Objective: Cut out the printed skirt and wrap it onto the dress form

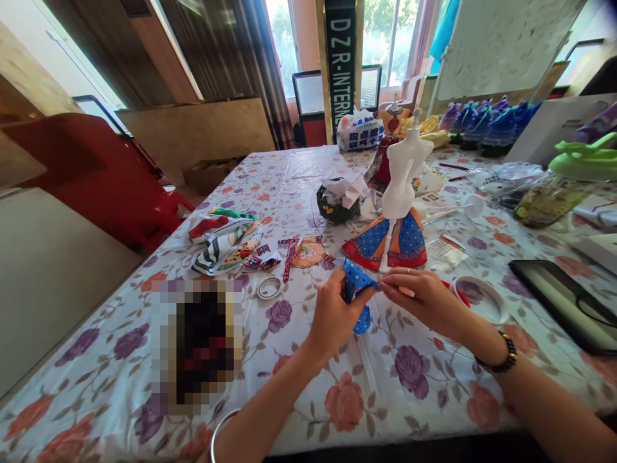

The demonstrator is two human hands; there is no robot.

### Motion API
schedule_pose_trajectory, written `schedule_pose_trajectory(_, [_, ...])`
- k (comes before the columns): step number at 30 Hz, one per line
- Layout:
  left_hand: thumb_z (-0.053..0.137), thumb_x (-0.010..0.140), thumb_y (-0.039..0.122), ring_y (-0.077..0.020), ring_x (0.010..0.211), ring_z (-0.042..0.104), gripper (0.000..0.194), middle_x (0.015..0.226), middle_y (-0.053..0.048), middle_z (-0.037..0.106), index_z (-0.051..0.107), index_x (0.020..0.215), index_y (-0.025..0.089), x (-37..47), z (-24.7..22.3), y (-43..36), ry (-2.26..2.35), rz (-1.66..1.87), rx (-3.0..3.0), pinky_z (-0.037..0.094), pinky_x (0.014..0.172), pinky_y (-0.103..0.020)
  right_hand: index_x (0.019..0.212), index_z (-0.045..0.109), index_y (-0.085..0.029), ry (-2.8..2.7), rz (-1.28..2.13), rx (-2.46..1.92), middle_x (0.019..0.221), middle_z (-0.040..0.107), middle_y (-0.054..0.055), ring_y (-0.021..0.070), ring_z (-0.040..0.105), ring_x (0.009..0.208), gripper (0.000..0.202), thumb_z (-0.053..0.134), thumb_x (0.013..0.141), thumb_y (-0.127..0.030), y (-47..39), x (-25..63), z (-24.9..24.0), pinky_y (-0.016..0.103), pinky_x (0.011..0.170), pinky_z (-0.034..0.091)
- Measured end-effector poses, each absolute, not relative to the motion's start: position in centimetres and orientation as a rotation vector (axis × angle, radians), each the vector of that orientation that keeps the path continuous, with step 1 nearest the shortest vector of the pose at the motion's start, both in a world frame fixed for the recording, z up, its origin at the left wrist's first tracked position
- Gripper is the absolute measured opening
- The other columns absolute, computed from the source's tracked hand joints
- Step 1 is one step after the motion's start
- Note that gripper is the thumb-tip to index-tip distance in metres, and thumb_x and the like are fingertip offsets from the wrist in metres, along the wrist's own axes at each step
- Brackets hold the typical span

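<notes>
My left hand [335, 308] is closed on a small piece of blue patterned cloth [357, 281], with the thumb across its front. Part of the cloth hangs below the fingers. At the cloth's right edge, my right hand [417, 292] has its fingertips pinched together on it. Just beyond both hands stands a white miniature dress form [402, 173]. A blue and orange skirt piece with a red border [409, 241] spreads around its stand. Patterned cut-outs [308, 252] lie to the left of my hands, near a roll of tape [268, 288].
A larger tape roll [501, 302] and a dark phone-like slab [563, 305] lie at right. A basket of scraps [340, 209] stands behind. Folded printed cloth [224, 241] is at left, and a green-lidded jar [554, 190] at far right. A pixelated patch covers something at front left.
</notes>
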State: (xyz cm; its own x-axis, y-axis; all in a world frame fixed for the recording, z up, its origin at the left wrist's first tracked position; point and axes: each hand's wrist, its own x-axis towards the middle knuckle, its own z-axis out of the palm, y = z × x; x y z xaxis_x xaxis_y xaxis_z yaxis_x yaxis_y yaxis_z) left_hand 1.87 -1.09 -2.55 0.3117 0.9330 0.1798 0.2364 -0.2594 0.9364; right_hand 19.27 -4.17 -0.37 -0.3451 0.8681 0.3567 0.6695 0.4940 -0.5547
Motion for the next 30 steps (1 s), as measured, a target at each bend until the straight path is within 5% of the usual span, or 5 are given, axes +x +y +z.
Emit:
schedule_pose_trajectory(14, [0.061, 0.075, 0.036, -0.0093, 0.06, 0.048, 0.024, 0.066, 0.004, 0.051, 0.045, 0.076, 0.018, 2.0, -2.6, -1.0, 1.079, 0.999, 1.736, 0.038, 0.058, -0.019, 0.088, 0.065, -0.018, -2.175, 0.294, -1.252, 0.09, 0.067, 0.007, 0.017, 0.062, 0.076, 0.021, 0.045, 0.09, -0.024, -4.2, 19.4, -0.7, 0.028, 0.067, 0.048])
schedule_pose_trajectory(30, [0.065, 0.072, 0.024, -0.0074, 0.064, 0.046, 0.02, 0.07, 0.004, 0.051, 0.051, 0.085, 0.017, 2.2, -1.6, -1.0, 0.881, 0.993, 1.462, 0.039, 0.064, -0.018, 0.085, 0.063, -0.017, -2.115, 0.155, -1.153, 0.076, 0.066, 0.005, 0.0143, 0.06, 0.066, 0.012, 0.051, 0.085, -0.019, -4.1, 19.6, -1.1, 0.026, 0.062, 0.046])
